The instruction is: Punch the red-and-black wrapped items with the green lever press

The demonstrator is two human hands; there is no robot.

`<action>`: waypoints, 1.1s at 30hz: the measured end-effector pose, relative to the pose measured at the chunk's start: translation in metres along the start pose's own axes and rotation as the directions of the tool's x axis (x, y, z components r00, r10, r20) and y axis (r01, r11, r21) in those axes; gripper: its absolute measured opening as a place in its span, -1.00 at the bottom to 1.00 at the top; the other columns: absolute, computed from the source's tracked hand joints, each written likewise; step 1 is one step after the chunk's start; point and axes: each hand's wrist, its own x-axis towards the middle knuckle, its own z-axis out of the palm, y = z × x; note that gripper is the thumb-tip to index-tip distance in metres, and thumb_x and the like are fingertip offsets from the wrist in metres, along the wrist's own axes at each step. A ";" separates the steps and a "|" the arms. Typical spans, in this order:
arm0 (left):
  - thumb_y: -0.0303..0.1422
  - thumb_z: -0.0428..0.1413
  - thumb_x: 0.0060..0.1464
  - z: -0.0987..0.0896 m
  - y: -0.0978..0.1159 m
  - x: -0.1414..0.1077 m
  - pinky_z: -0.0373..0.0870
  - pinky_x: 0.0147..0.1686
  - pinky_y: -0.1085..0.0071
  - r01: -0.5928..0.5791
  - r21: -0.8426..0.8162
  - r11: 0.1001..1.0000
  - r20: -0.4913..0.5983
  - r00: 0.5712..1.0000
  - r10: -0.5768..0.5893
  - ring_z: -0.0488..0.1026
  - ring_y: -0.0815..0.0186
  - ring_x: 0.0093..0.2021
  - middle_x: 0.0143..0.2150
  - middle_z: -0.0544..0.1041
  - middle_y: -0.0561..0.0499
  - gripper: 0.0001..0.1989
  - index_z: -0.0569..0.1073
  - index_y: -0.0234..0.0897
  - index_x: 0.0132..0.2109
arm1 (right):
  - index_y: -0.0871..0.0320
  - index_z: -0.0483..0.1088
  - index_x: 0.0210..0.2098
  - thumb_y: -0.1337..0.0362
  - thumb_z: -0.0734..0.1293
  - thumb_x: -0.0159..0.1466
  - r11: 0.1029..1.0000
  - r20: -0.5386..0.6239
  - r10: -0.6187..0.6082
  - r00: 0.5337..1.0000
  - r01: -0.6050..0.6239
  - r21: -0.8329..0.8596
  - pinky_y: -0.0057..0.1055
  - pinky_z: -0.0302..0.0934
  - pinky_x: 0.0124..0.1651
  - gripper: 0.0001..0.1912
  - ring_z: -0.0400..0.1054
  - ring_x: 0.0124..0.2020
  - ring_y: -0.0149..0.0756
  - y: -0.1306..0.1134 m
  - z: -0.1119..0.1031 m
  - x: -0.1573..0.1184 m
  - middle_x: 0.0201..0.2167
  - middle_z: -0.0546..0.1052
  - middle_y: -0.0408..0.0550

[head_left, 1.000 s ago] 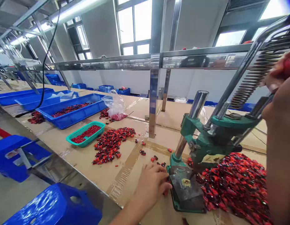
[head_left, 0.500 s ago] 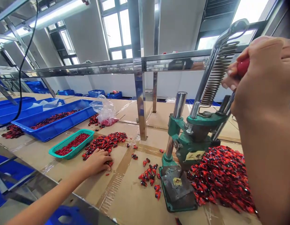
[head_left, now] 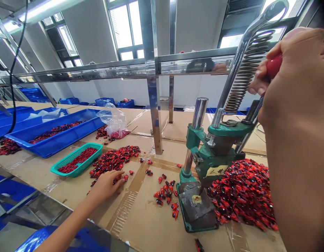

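My right hand [head_left: 295, 73] is wrapped round the red knob [head_left: 274, 66] of the lever on a green hand press [head_left: 222, 140]. The press has a chrome post, a coil spring [head_left: 244, 73] and a dark metal base plate [head_left: 197, 203] with a small yellowish spot on it. My left hand [head_left: 105, 185] reaches over the near edge of a pile of small red-and-black plastic parts [head_left: 117, 157]. Its thumb and forefinger are apart, with some of the parts beside and beneath them; the other fingers are partly hidden.
A larger heap of the same parts [head_left: 245, 196] lies right of the press, and loose ones [head_left: 164, 192] left of it. A green basket [head_left: 55, 169] holds thin red pieces. Behind are a blue tray [head_left: 43, 150], a clear plastic bag [head_left: 114, 119] and a metal upright [head_left: 153, 105].
My left hand has drawn back a little toward me, and its thumb and forefinger have spread. The right hand stays on the knob. The camera view has shifted slightly.
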 end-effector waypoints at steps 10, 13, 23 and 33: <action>-0.12 0.06 0.24 0.004 0.014 0.011 0.28 -0.03 0.21 0.069 -0.095 0.993 0.044 0.997 -0.065 0.49 0.04 0.02 -0.01 0.64 -0.04 -0.69 0.65 -0.05 -0.05 | 0.19 0.16 -0.52 0.18 0.25 0.06 0.997 0.044 0.048 0.998 -0.046 -0.056 -0.43 -0.29 -0.60 -0.78 0.00 -0.59 -0.54 0.004 -0.005 0.000 -0.54 0.09 -0.10; -0.18 0.14 0.14 -0.005 0.011 0.015 0.33 -0.11 0.32 0.059 -0.140 0.988 0.090 0.995 -0.047 0.55 0.12 -0.09 -0.15 0.67 0.02 -0.78 0.65 -0.07 -0.18 | 0.19 0.17 -0.52 0.25 0.21 0.11 0.998 0.052 0.052 0.997 -0.050 -0.041 -0.45 -0.25 -0.60 -0.84 0.05 -0.56 -0.50 0.001 -0.004 -0.001 -0.54 0.07 -0.08; -0.17 0.33 0.00 0.026 0.203 0.010 0.48 -0.03 0.21 -0.031 -0.813 0.582 -0.047 0.999 -0.013 0.59 0.14 -0.13 -0.21 0.68 0.00 -0.58 0.59 -0.12 0.03 | 0.21 0.15 -0.49 0.35 0.12 0.32 0.995 0.093 -0.056 0.994 0.063 -0.077 -0.47 -0.04 -0.54 -0.76 0.13 -0.58 -0.52 0.000 -0.003 0.002 -0.58 0.13 -0.13; -0.29 0.39 0.01 0.048 0.263 0.022 0.30 0.20 0.05 -0.261 -0.674 0.691 -0.149 0.964 0.219 0.56 0.20 -0.23 -0.30 0.68 0.08 -0.88 0.65 -0.08 -0.25 | 0.20 0.18 -0.47 0.29 0.20 0.31 0.998 0.160 -0.056 0.986 0.061 -0.025 -0.46 -0.05 -0.54 -0.77 0.13 -0.55 -0.51 0.001 -0.008 0.002 -0.57 0.16 -0.15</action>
